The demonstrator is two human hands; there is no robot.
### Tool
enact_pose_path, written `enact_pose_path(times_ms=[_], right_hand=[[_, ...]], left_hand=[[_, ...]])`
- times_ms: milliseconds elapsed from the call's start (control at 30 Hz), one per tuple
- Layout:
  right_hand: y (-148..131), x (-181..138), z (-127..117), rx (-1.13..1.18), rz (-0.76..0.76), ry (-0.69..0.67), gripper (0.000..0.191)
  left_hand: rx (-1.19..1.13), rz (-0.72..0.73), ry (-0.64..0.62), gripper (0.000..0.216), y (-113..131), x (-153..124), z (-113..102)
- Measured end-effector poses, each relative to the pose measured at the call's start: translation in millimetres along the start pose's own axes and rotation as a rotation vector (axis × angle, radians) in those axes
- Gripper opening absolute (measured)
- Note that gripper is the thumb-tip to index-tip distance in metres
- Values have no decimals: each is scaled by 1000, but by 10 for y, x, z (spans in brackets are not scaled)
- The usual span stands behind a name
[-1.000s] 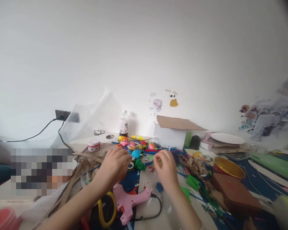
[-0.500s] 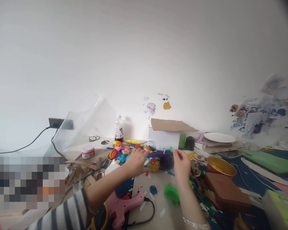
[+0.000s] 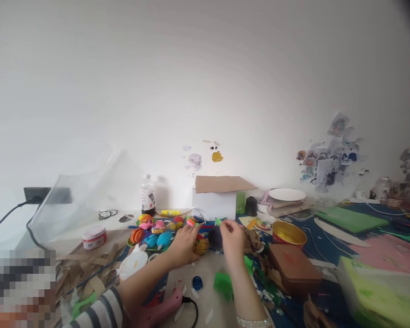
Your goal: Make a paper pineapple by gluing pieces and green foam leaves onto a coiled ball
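My left hand (image 3: 183, 243) reaches in from the left, palm down, with fingers and thumb around a yellow-brown textured ball (image 3: 201, 246) with bits of red and green. My right hand (image 3: 233, 237) is just beside it, fingertips pinched on a small bright green piece (image 3: 218, 222). Beneath and behind the right fingers is a dark round cup (image 3: 215, 240), partly hidden. Left of the left hand lie several colourful ridged balls (image 3: 151, 231) in orange, blue and pink. In front of the hands is a blue coil (image 3: 197, 283), with a pink glue gun (image 3: 164, 307) partly behind my left forearm.
A white box with a cardboard flap (image 3: 222, 184) stands at the back, near a bottle (image 3: 148, 196). To the right are a gold tin (image 3: 289, 233), a brown box (image 3: 295, 269) and a yellow-green pack (image 3: 379, 291). Cardboard strips (image 3: 85, 259) and a round tub (image 3: 94, 238) lie left.
The view has turned right, so everything sits further left in it. Both hands stay close together, the ball still at my left hand and the green piece in my right fingertips.
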State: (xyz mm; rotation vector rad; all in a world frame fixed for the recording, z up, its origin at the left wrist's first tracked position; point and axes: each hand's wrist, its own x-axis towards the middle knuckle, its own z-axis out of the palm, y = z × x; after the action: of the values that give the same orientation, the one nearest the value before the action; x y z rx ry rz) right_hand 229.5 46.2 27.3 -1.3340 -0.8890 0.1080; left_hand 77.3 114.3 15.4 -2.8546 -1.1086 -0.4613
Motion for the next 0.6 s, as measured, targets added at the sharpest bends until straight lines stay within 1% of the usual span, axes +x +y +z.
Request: enact_pose_path(times_ms=[133, 233, 333, 433, 500, 600], right_hand=[[-3, -6, 7, -5, 0, -10, 20], [-4, -9, 8, -6, -14, -15, 19], [-13, -22, 19, -13, -34, -22, 18], [-19, -49, 41, -24, -54, -33, 17], [-20, -68, 54, -33, -65, -37, 17], [-24, -89, 60, -47, -79, -39, 17]], left_hand=[[-6, 7, 15, 96, -57, 14, 80], [-9, 14, 34, 90, -67, 16, 66], [-1, 6, 82, 82, -72, -8, -22], [18, 0, 129, 80, -89, -44, -130], [32, 18, 137, 78, -100, -58, -189], [42, 76, 126, 64, -98, -55, -269]])
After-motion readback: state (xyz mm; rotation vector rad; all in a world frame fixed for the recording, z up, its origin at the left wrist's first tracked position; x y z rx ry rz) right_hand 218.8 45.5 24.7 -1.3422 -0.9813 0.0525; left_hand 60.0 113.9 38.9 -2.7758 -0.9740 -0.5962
